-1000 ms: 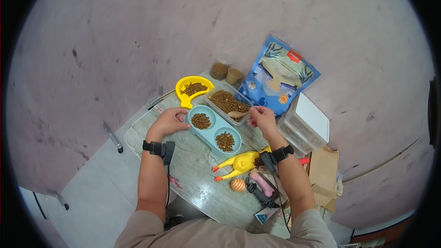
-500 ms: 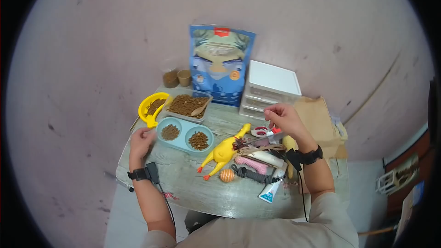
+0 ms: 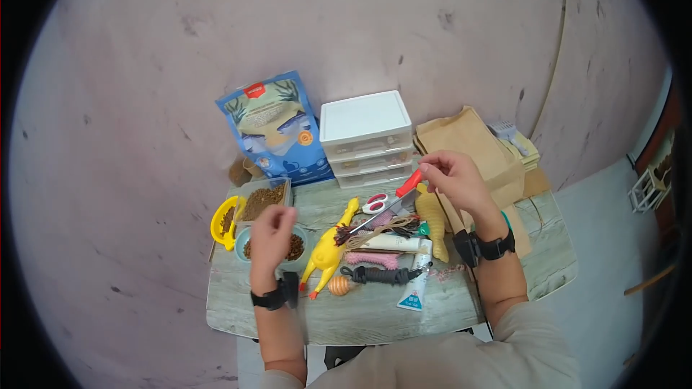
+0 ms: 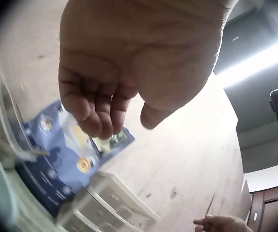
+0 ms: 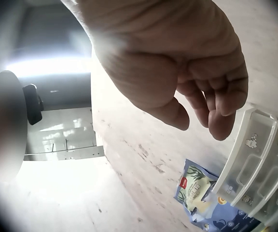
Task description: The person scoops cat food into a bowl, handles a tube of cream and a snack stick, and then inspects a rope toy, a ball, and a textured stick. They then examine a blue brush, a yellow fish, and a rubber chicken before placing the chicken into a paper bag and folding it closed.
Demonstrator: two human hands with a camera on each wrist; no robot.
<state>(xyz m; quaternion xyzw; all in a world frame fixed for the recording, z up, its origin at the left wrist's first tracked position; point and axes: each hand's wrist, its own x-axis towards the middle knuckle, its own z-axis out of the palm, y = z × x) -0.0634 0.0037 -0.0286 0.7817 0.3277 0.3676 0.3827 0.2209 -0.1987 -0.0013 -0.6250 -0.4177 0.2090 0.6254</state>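
Observation:
The left hand is above the pale blue double bowl of brown kibble, partly covering it. In the left wrist view its fingers are loosely curled and hold nothing. To the right, the right hand is beside a red handle with a thin metal rod. The right wrist view shows a gap between thumb and fingers, with nothing in it. Below and left of that hand lie red-handled scissors, a yellow rubber chicken, a pink toy, a dark rope and a white-and-blue tube.
A blue food bag stands behind a kibble container, beside white drawers. At the left is a yellow bowl; an orange striped ball lies near the chicken. Brown paper is at the back right.
The head view has swung right, bringing the drawers and brown paper nearer its middle. The left hand has moved from beside the blue bowl to above it. The right hand has left the kibble container's edge.

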